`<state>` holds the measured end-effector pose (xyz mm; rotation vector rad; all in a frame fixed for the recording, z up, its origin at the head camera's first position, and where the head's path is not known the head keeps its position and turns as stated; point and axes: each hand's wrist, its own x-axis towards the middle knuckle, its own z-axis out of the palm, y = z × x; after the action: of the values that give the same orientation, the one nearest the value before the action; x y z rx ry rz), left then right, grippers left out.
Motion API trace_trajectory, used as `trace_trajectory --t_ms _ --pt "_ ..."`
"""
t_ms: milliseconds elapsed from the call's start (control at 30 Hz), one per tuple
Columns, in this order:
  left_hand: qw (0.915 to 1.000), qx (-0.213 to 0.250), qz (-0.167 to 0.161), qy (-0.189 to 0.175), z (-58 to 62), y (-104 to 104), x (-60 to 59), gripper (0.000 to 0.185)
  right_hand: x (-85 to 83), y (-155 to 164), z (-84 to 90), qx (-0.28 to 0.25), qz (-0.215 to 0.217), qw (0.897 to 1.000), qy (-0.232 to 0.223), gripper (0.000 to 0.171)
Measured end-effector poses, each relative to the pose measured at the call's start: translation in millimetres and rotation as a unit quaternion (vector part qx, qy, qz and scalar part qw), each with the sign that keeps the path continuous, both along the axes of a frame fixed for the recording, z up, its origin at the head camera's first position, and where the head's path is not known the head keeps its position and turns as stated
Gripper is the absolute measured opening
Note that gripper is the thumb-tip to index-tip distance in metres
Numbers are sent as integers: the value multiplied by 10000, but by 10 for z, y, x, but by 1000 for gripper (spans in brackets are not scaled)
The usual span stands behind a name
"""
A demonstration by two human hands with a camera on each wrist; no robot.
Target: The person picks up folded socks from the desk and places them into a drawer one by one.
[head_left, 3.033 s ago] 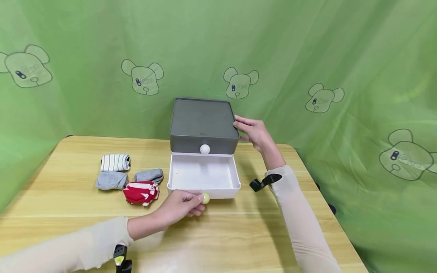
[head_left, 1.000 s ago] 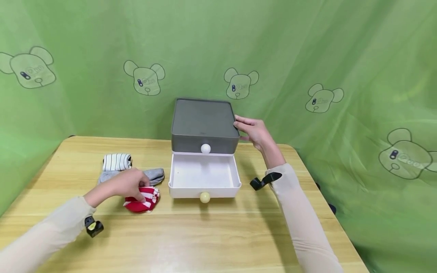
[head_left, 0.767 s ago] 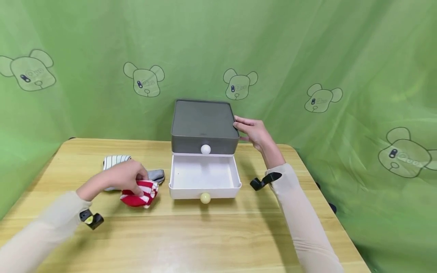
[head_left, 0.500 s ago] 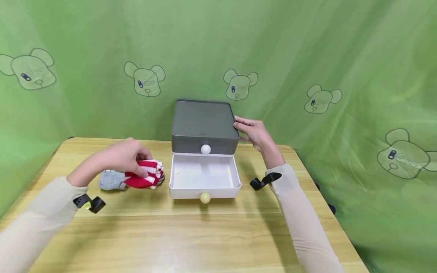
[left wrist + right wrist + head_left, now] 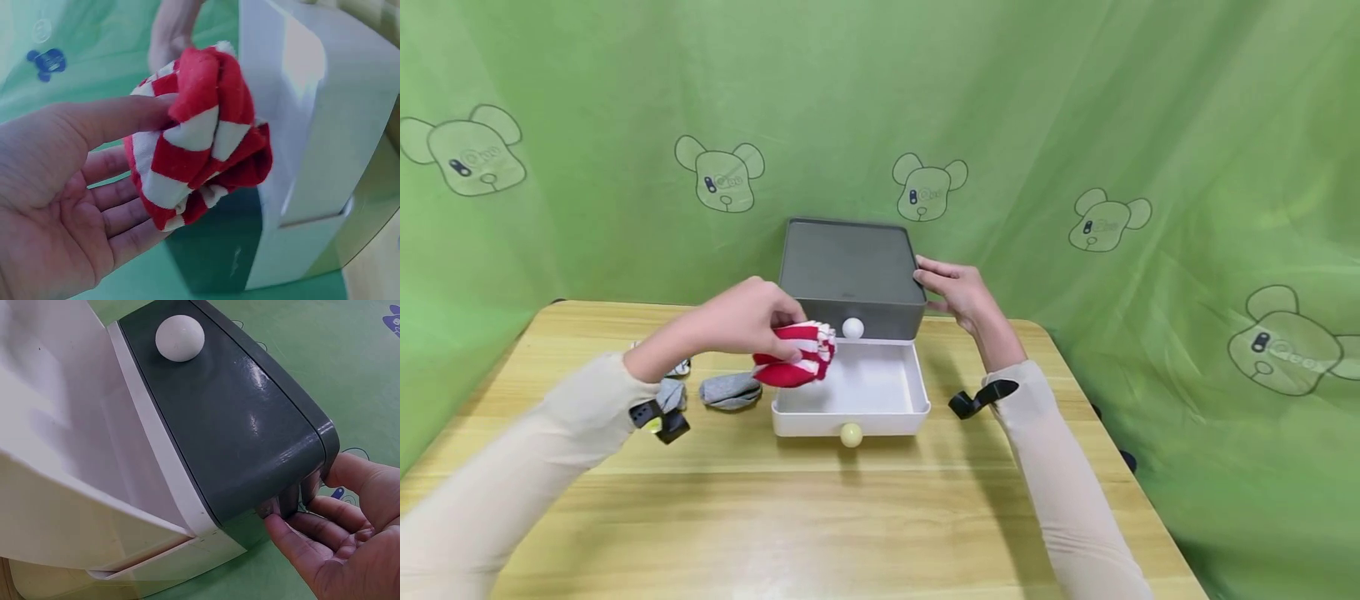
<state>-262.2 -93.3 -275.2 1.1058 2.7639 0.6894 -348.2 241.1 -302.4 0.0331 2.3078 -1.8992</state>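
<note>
Change: since half a second ago, my left hand [image 5: 741, 321] has carried the red-and-white striped sock [image 5: 796, 354] from beside the grey socks toward the right, up to the open drawer; my right hand has stayed on the cabinet.
Left grip: I hold the rolled sock pinched between thumb and fingers [image 5: 119, 119], lifted off the bench [image 5: 850, 517].
Sock position: it hangs over the left front part of the white drawer [image 5: 850, 421], just below the grey cabinet [image 5: 848, 271], not yet lying inside.
Right grip: my right hand [image 5: 958, 292] rests on the cabinet's right side, fingertips [image 5: 294, 528] curled round its lower back corner, thumb at the top edge.
Drawer: pulled out toward the bench's front edge, with a pale yellow knob [image 5: 851, 434] on its front.
Cabinet knob: a white knob [image 5: 852, 328] on the closed upper drawer.
Left behind: a grey sock [image 5: 730, 390] lies on the bench left of the drawer; more socks sit partly hidden behind my left forearm.
</note>
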Motion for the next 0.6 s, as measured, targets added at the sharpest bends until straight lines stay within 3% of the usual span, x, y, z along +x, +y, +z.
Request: trace_trajectory --t_ms 300,433,600 --pt "9983 -389 -249 -364 -268 329 -128 16 -6 -2 -21 -102 -27 9999 14 49" --pt "9966 -557 -410 -447 -338 363 -157 15 -13 -3 -23 -93 -28 9999 40 49" --pt "9952 -623 -486 -575 -344 347 -162 14 -10 -12 -20 -87 -67 9999 38 48"
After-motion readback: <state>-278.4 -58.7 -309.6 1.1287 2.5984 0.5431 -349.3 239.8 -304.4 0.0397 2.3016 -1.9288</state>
